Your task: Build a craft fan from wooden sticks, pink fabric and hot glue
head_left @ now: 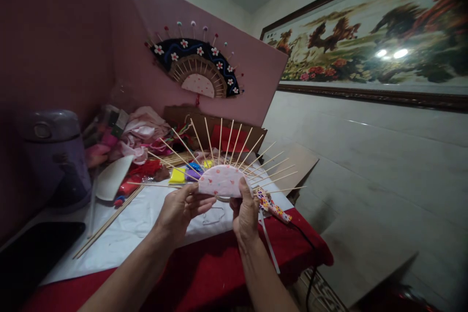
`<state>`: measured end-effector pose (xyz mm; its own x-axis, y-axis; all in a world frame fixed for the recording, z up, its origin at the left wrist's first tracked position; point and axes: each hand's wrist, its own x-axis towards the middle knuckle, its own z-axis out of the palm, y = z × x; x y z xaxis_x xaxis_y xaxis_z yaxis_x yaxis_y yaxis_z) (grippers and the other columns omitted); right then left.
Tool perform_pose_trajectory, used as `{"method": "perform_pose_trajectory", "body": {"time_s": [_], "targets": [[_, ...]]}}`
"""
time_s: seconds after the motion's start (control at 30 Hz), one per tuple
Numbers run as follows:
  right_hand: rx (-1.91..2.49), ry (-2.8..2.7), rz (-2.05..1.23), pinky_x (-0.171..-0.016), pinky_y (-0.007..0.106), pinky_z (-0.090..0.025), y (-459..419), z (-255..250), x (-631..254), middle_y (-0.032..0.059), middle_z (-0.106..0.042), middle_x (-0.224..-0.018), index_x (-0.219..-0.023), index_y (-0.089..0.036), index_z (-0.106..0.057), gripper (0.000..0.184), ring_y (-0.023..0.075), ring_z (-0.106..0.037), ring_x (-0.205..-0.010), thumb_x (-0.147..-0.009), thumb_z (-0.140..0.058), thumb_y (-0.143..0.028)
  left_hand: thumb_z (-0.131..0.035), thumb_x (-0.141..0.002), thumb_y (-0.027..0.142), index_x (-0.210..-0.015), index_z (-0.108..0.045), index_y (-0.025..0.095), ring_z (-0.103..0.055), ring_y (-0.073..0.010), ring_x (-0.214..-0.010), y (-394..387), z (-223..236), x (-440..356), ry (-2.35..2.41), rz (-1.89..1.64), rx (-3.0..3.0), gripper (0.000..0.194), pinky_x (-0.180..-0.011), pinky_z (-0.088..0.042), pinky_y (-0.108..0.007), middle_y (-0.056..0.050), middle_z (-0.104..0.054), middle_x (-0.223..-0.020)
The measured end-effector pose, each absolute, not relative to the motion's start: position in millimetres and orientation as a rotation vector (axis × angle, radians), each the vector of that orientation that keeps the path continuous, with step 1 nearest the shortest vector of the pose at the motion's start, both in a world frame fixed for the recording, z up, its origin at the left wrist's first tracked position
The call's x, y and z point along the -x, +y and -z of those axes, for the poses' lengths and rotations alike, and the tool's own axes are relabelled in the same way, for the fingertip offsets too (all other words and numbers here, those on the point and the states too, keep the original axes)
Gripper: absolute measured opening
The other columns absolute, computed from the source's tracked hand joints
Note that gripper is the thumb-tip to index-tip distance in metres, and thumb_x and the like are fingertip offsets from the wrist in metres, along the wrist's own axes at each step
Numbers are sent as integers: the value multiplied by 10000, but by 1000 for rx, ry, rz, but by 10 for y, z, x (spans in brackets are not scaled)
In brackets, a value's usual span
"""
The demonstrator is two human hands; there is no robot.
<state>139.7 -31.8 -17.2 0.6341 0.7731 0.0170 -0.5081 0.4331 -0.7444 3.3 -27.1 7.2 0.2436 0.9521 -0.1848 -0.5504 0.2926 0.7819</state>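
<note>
Both of my hands hold up a handmade fan frame, a pink patterned half-round base with several thin wooden sticks spreading out from its curved edge. My left hand pinches the base's left corner between thumb and fingers. On the right corner, my right hand presses its thumb on the front, with the fingers behind. Past the fan lie a yellow packet and a purple packet. Close to my right hand is a flower-patterned glue gun with a black cord.
A finished dark fan with white flowers hangs on the pink panel. Left are a purple flask, a black phone-like slab, loose sticks and pink cloth. White sheeting covers part of the red tablecloth. A clear glue stick lies right.
</note>
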Motion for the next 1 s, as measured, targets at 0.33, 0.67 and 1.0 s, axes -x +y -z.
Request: {"method": "perform_pose_trajectory", "body": {"time_s": [0.33, 0.67, 1.0], "targets": [[785, -428, -798, -355, 166, -335, -309, 204, -1406, -44, -619, -566, -777, -143, -647, 346, 58, -462, -398, -620, -795, -413, -629, -686, 159, -634, -617, 106, -717, -258, -675, -268, -82, -49, 698, -1163, -639, 76, -721, -593, -361, -98, -674, -562], [713, -460, -822, -422, 167, -393, -325, 169, -1442, -42, -645, -673, -871, -167, -644, 393, 71, -540, -502, -606, -789, -418, -655, -706, 245, -785, -669, 76, -709, -250, -702, -300, -69, -37, 653, -1203, -735, 187, -683, -585, -370, -131, -725, -757], [713, -653, -939, -507, 188, -436, -444, 315, -1443, -18, -641, -729, -865, -196, -657, 361, 111, -564, -628, -637, -759, -456, -784, -640, 253, -905, -724, 172, -647, -190, -805, -370, 5, -69, 526, -1365, -1015, 283, -719, -515, -270, -41, -725, -861]]}}
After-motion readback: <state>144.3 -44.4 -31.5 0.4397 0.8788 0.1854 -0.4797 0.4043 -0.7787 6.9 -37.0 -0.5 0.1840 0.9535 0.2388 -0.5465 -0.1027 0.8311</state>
